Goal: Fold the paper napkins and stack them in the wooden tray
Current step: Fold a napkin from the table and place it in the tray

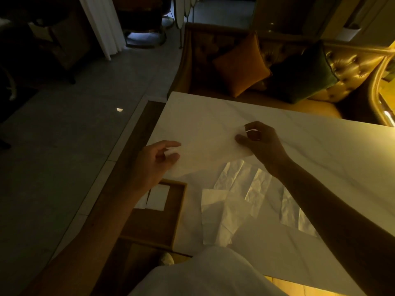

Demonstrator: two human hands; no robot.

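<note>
A white paper napkin (208, 146) is held up over the pale table (310, 150), stretched between both hands. My left hand (159, 159) pinches its left edge and my right hand (259, 142) pinches its right edge between thumb and fingers. Below them, several unfolded, creased napkins (241, 201) lie spread on the table near my body. The wooden tray (158, 225) sits at the table's left edge, under my left forearm. A folded white napkin (158, 197) lies in its far corner.
A tufted sofa (352, 67) with an orange cushion (241, 65) and a dark green cushion (303, 75) stands behind the table. Grey tiled floor (70, 135) lies to the left. The room is dim.
</note>
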